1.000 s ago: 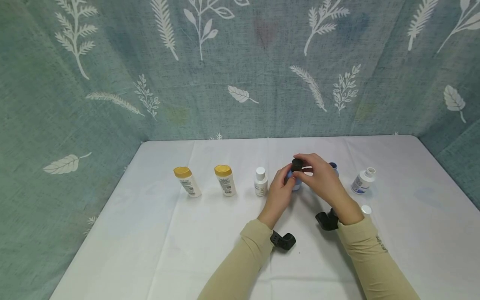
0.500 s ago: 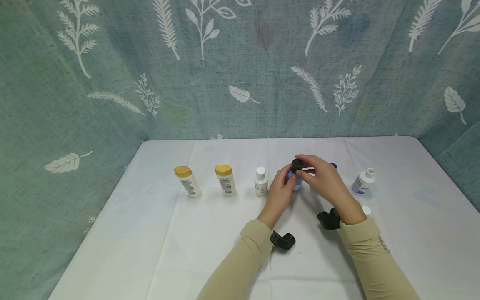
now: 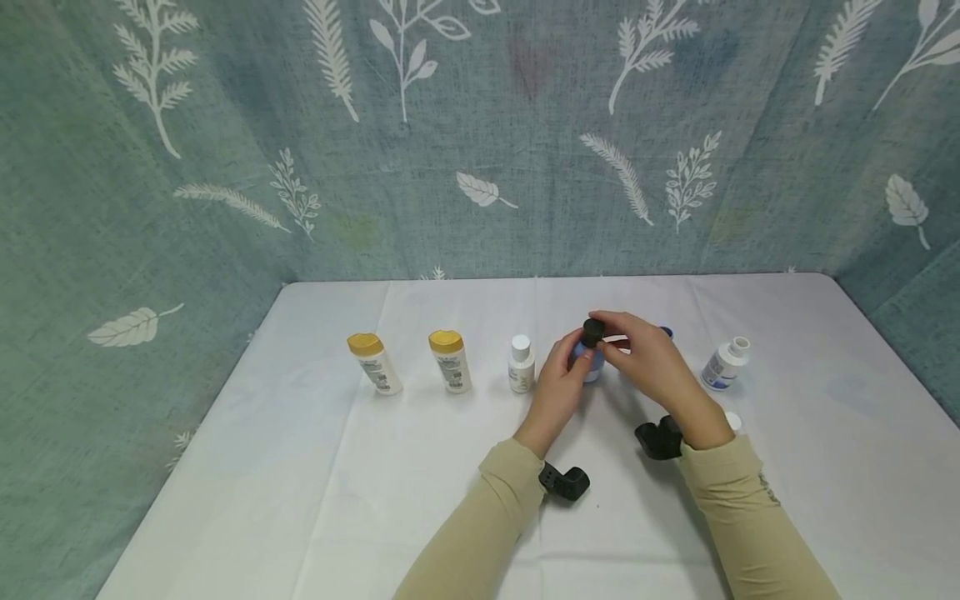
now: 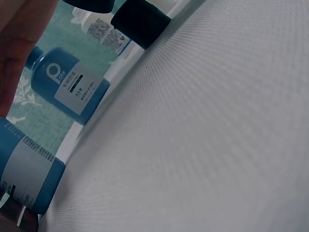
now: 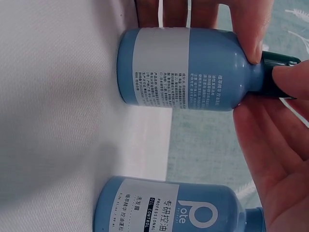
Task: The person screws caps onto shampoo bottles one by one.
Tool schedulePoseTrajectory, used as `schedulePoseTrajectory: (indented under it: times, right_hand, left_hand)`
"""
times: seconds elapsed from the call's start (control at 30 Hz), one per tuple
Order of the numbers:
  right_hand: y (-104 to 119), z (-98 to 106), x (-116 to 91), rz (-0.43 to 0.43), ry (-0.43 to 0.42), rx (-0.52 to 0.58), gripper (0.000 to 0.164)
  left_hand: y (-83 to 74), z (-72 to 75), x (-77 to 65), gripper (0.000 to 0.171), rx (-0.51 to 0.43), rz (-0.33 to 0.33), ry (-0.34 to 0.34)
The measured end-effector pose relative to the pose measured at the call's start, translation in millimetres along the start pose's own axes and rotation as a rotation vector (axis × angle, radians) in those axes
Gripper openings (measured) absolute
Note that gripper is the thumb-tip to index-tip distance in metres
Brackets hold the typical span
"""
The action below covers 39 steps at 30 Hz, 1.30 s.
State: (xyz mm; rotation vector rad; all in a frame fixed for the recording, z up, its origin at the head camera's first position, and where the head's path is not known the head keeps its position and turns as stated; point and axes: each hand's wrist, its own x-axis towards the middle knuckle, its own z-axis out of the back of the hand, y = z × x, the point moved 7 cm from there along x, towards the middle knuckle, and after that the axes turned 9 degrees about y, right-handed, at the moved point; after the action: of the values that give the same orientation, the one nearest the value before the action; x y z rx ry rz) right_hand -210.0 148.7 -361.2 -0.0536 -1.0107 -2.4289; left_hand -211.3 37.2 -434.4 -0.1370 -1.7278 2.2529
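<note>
A blue shampoo bottle (image 5: 210, 67) stands on the white table, its white label facing the right wrist camera. My left hand (image 3: 561, 385) holds the bottle's body, its fingers around the far side and its thumb near the shoulder. With thumb and fingers my right hand (image 3: 647, 360) pinches the black cap (image 3: 593, 332) on the bottle's neck. Beside it stands a second blue bottle (image 5: 207, 208) with no cap on its neck; my right hand mostly hides it in the head view.
Left of my hands stand a white bottle with a white cap (image 3: 521, 364) and two white bottles with yellow caps (image 3: 453, 363) (image 3: 375, 364). On the right, an uncapped white bottle (image 3: 725, 364) stands near a loose white cap (image 3: 733, 422), partly hidden by my right wrist.
My right fingers have shifted slightly around the black cap. The left hand and the bottle have stayed in place.
</note>
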Motion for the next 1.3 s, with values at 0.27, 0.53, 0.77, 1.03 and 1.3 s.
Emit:
schedulePoseTrajectory:
  times: [0.27,0.53,0.77,1.03,1.3]
  right_hand:
    - [-0.8,0.2,-0.5,-0.016,-0.014,0.027,0.043]
    - [-2.3,0.3,-1.1,-0.027,-0.042,0.046,0.043]
    - [-1.0,0.2,-0.5,-0.032,-0.044,0.025,0.042]
    - [-0.6,-0.1,-1.8,-0.044,-0.043,0.017,0.042]
    - [-0.2,-0.7,-0.9,-0.032,-0.038,0.048,0.044]
  left_hand:
    - [-1.5,0.6,-0.5,0.039,0.007,-0.009,-0.005]
    - [-0.9,-0.6,-1.4,0.04,0.0,0.01,0.004]
    - [0.5,-0.7,-0.7,0.039,-0.006,0.016,0.008]
    - [-1.0,-0.4,-1.2,0.039,-0.01,0.006,0.005]
    - [-0.8,-0.4,-0.8,0.039,-0.01,0.002,-0.002]
